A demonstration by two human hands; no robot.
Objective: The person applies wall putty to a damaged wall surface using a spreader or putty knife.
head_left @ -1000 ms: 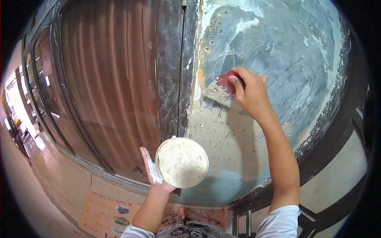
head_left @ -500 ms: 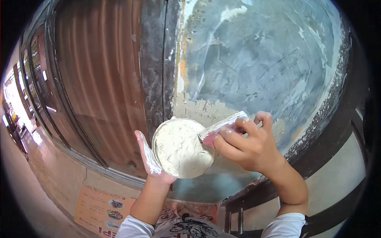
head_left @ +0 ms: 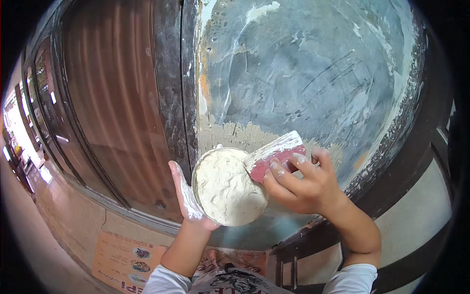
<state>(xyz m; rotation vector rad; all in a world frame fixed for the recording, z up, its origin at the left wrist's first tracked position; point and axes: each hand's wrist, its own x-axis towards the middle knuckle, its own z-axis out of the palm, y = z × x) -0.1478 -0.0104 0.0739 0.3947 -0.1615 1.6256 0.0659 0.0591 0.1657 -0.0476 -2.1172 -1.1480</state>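
A round tub of off-white putty rests on my left hand, whose palm supports it from below. White putty is smeared over that thumb and palm. My right hand pinches a pink putty scraper, its upper face and edge coated with white. One corner of the scraper touches the putty at the tub's right rim. In front stands a blue-grey wall with pale patches and streaks; a rough beige band crosses its lower part, behind the tub.
To the left is a dark-framed window with brown curtains. An orange printed banner lies low at the left. Dark wooden furniture with pale panels stands at the right. A bright opening shows at the far left.
The scraper has tilted so more of its pink face shows. The tub sits slightly further right and lower in view, and its putty surface looks more ridged. My view has shifted slightly right.
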